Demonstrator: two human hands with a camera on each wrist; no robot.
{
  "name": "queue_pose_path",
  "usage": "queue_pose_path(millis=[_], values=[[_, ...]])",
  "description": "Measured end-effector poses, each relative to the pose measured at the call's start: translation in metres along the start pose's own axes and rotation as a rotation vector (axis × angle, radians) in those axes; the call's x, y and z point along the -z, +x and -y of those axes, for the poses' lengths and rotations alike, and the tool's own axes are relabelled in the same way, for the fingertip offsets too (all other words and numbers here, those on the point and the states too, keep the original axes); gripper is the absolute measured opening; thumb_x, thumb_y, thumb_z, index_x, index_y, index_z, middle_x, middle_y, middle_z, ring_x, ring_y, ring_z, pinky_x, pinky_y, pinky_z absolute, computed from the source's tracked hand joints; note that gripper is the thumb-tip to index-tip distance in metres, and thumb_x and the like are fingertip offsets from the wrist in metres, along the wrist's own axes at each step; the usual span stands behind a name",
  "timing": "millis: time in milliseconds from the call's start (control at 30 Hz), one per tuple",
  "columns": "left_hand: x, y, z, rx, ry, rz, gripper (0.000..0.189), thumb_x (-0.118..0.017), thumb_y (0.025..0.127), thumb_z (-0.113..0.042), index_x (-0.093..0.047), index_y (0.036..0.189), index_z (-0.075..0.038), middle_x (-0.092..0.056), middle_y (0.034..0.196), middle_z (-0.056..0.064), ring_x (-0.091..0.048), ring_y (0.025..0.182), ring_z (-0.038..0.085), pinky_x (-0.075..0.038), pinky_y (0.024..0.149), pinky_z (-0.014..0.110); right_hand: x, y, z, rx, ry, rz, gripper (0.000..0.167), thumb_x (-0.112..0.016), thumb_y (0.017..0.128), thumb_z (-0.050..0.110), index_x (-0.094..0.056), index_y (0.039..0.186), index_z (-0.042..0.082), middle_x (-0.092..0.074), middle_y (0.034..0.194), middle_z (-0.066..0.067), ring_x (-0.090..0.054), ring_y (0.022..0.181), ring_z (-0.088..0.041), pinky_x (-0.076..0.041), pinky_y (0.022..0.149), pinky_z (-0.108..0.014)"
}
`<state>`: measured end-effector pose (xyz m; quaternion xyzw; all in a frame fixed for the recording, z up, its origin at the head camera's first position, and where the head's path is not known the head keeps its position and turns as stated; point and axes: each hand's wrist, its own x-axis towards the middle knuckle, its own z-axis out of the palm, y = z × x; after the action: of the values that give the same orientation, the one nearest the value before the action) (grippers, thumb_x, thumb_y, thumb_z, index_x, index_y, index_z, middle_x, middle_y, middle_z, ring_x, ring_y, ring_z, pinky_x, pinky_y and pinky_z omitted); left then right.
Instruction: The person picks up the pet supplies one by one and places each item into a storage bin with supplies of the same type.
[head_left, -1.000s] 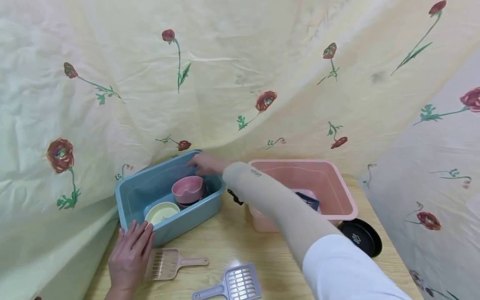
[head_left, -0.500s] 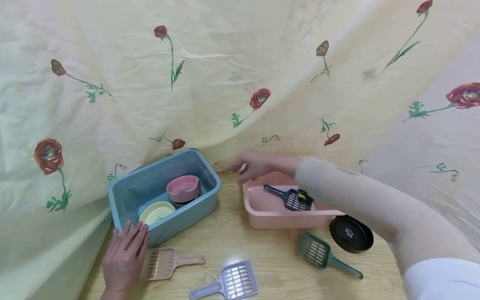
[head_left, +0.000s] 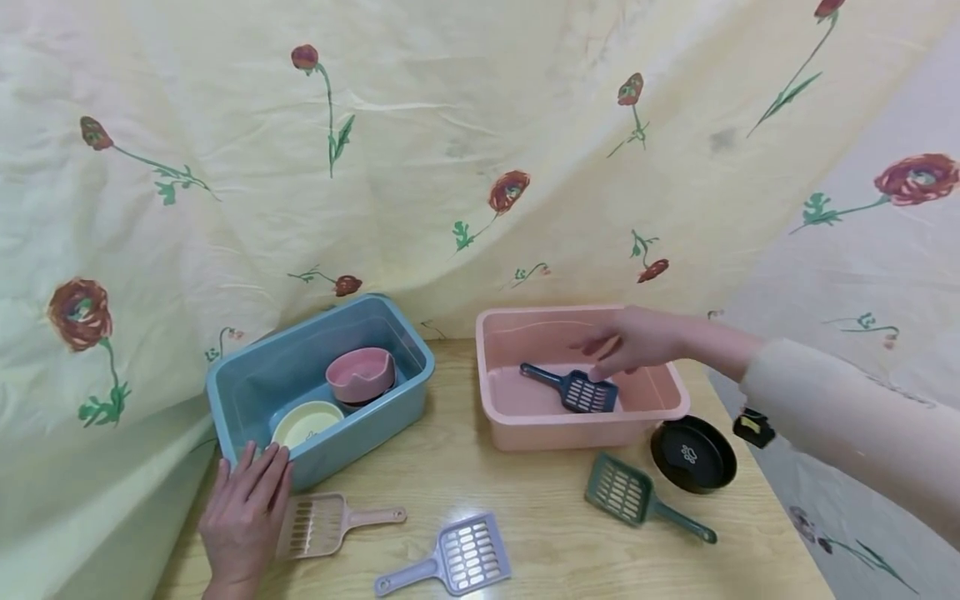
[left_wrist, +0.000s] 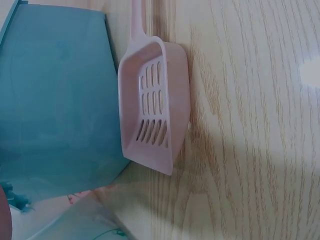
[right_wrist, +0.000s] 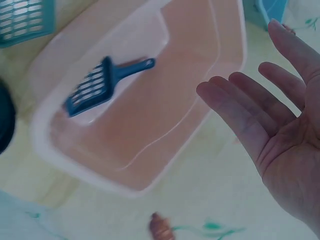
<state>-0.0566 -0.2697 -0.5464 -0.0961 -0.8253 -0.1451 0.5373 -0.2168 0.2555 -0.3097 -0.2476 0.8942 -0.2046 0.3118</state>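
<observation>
Above the pink tub (head_left: pixel 555 435) at right, the right hand (head_left: pixel 643 338) hangs empty, thumb and fingers apart, over the navy scoop (head_left: pixel 577 392) inside; the left hand (head_left: pixel 243 521) rests straight-fingered on the blue tub (head_left: pixel 375 429), likely steadying it.

1. Blue bin (head_left: pixel 367 442): upright on the left of the table, set askew, its right end farther back; the left grip (head_left: pixel 246 517) rests its fingers on the near-left rim. Bowls sit inside.
2. Pink bin (head_left: pixel 570 435): upright, right of the blue bin and well apart; the right grip (head_left: pixel 641 337) hovers over it.
3. Navy scoop (head_left: pixel 588 392): slotted, lying inside the pink bin, handle toward far left.
</observation>
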Motion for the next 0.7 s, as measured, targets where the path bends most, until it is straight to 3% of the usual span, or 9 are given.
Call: queue_pose_path(millis=[133,267,700], values=[[0.002,0.000,-0.002,0.013,0.011,0.028,0.039,-0.061,0.110,-0.037,-0.083,0.108,-0.004,-0.080,0.112,0.015,-0.076,0.102,0.047,-0.048,0.115,0.057,-0.005,-0.025,-0.021,-0.012,0.022,-0.021,0.061,-0.080,0.099,0.031,-0.061,0.147,-0.001,-0.067,0.141,-0.025,-0.076,0.111,-0.030,-0.065,0.075,-0.036],[0.003,-0.001,-0.002,0.018,0.011,0.041,0.039,-0.061,0.110,-0.037,-0.083,0.109,-0.005,-0.080,0.111,0.016,-0.076,0.102,0.046,-0.047,0.116,0.056,-0.012,-0.045,-0.042,-0.024,0.035,-0.034,0.059,-0.078,0.100,0.029,-0.061,0.146,-0.002,-0.068,0.138,-0.024,-0.075,0.111,-0.029,-0.065,0.072,-0.036],[0.006,0.003,-0.003,0.054,0.021,0.075,0.039,-0.061,0.109,-0.039,-0.084,0.108,-0.007,-0.081,0.109,0.014,-0.077,0.097,0.043,-0.045,0.120,0.045,-0.036,-0.094,-0.104,-0.211,0.165,-0.032,0.062,-0.081,0.097,0.029,-0.061,0.145,-0.005,-0.067,0.135,-0.032,-0.075,0.110,-0.034,-0.067,0.074,-0.043]])
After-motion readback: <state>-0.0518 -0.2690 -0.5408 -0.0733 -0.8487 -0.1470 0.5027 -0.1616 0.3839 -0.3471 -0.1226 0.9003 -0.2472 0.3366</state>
